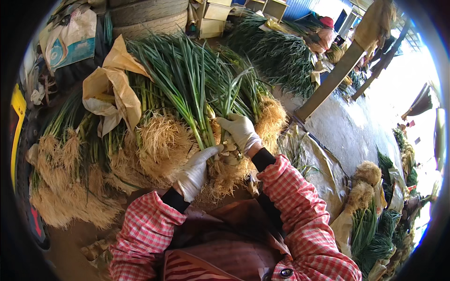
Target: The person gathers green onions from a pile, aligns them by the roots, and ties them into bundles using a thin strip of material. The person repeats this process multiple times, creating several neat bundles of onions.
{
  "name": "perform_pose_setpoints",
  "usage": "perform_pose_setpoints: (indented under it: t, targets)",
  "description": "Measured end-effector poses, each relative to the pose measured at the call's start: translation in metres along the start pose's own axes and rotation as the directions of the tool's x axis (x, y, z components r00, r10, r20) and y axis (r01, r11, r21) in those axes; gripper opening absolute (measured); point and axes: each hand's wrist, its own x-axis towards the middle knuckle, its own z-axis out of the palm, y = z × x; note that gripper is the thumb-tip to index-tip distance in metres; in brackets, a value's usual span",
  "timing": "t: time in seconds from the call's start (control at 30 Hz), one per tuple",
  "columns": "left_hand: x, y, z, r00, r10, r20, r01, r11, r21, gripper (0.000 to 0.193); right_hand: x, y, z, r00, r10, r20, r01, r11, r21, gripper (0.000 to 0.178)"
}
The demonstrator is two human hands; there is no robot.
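Note:
Both my hands wear pale gloves and work at a small bunch of green onions (pixel 193 105) in front of me. Its long leaves point away from me, and a mat of straw-coloured roots (pixel 228 178) hangs at the near end. My left hand (pixel 196 174) is closed at the base of the stalks, fingertips beside the lower stems. Slightly farther off and to the right, my right hand (pixel 240 132) pinches stems from the other side. Its grip is partly hidden among the stalks. More rooted onions (pixel 161 145) lie heaped directly behind and to the left.
A crumpled brown paper sack (pixel 112 91) lies on the left heap. Stacked tyres (pixel 150 16) stand behind it. A large onion pile (pixel 276 49) lies at the far right, with a person in a red hat (pixel 326 22) beside it. A slanting wooden post (pixel 330 82) rises at right.

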Motion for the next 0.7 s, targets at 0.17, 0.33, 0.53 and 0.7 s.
perform_pose_setpoints:
  t: [0.17, 0.33, 0.53, 0.7]
  targets:
    - [-0.018, 0.015, 0.012, 1.0, -0.01, 0.015, 0.009, 0.997, 0.079, 0.038, -0.001, -0.006, 0.006, 0.986, -0.164, -0.043, 0.16, 0.984, -0.078, 0.04]
    - [0.0, 0.01, 0.007, 1.0, 0.028, 0.015, -0.026, 0.993, -0.114, 0.024, 0.005, -0.011, -0.014, 0.955, 0.004, 0.295, -0.134, 0.896, 0.424, 0.03]
    - [0.007, -0.001, 0.005, 0.991, 0.085, -0.102, -0.095, 0.99, -0.102, 0.028, -0.008, -0.023, 0.0, 0.925, -0.376, -0.052, 0.264, 0.738, -0.621, 0.034]
    - [0.007, -0.007, -0.027, 0.978, 0.209, 0.001, -0.208, 0.969, 0.135, 0.041, -0.011, -0.015, 0.011, 0.848, -0.53, 0.001, 0.403, 0.642, -0.652, 0.029]
